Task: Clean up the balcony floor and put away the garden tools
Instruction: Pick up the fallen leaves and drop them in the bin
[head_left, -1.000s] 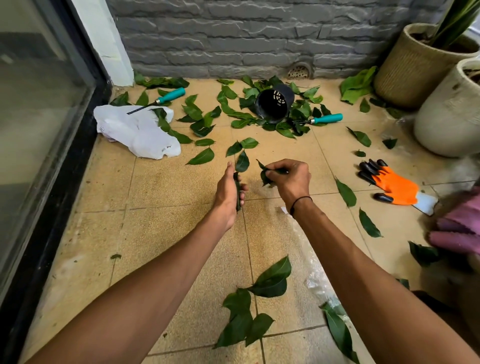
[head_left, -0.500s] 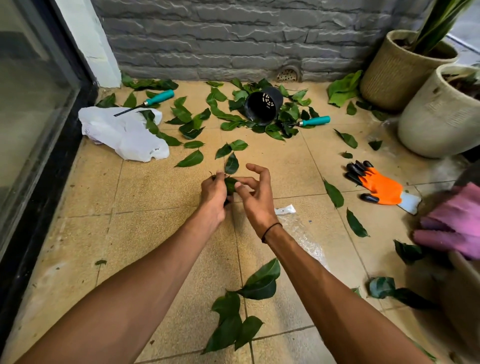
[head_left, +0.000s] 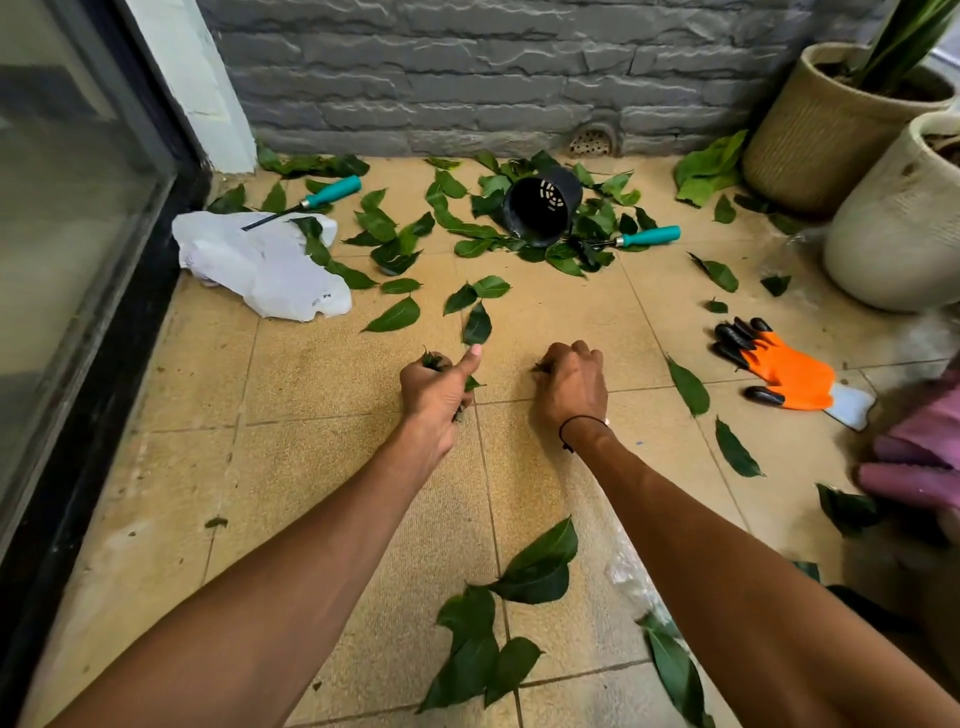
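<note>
Leaves (head_left: 430, 360) bunched inside left hand (head_left: 438, 387)'s curled fingers, thumb out.

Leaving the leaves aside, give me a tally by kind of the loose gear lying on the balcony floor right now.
Teal-handled garden tools: 2, one by the white bag, one right of the black pot
Black plastic nursery pot on its side: 1
Orange work glove with black fingertips: 1
Crumpled white plastic bag: 1
Total: 5
</note>
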